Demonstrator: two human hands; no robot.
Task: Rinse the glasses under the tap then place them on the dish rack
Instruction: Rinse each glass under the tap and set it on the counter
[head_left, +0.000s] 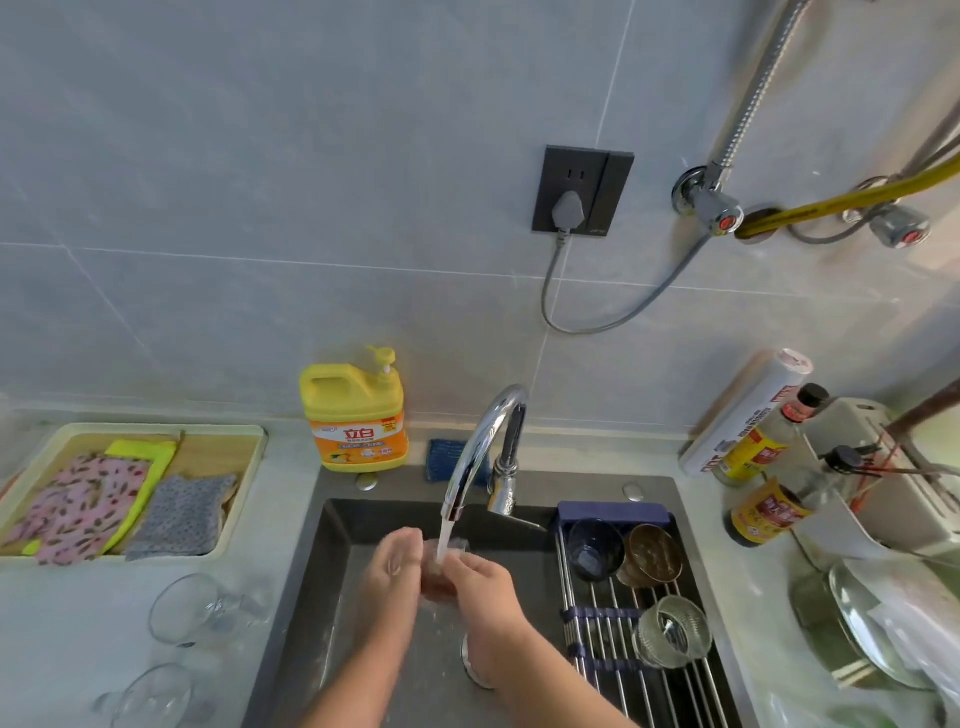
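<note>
Over the dark sink (332, 582), my left hand (397, 564) and my right hand (480, 584) hold a small clear glass (447, 558) between them. Water runs onto it from the chrome tap (480, 452). The glass is blurred and mostly hidden by my fingers. A roll-up wire dish rack (597, 654) lies across the sink's right side. On it lie a dark blue glass (595, 548), a brown glass (655, 555) and a clear ribbed glass (672, 631). Two clear stemmed glasses (195, 608) (156, 696) lie on the counter to the left.
A yellow dish soap bottle (358, 415) stands behind the sink, beside a blue sponge (447, 460). A tray of cloths (130, 488) sits at the left. Sauce bottles (769, 499), a foil roll and plates (883, 623) crowd the right counter.
</note>
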